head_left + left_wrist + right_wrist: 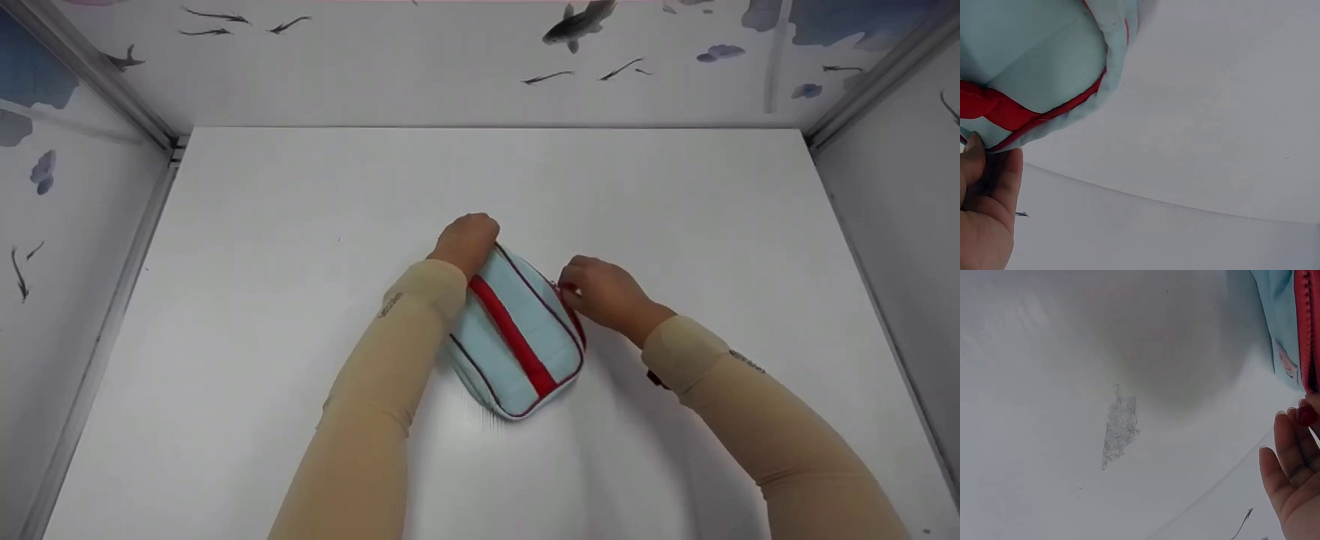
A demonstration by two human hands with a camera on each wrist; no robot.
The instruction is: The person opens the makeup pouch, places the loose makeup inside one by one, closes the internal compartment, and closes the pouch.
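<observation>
A light blue zip pouch (540,322) with a red stripe and dark red piping is held tilted above the white table. My left hand (466,241) grips its far upper corner. In the left wrist view, thumb and fingers (1012,174) pinch the pouch's edge beside the red stripe (1010,117). At the pouch's right side, my right hand (604,294) pinches the small red zipper pull (1306,415), at the end of the red zipper (1306,332). A small printed label (1287,363) sits on the pouch beside that zipper.
The white table (285,225) spreads around both hands, with a grey scuffed patch (1122,430) on its surface. White panels with painted fish (577,26) enclose it at the back and on both sides. Beige sleeves (375,405) cover both forearms.
</observation>
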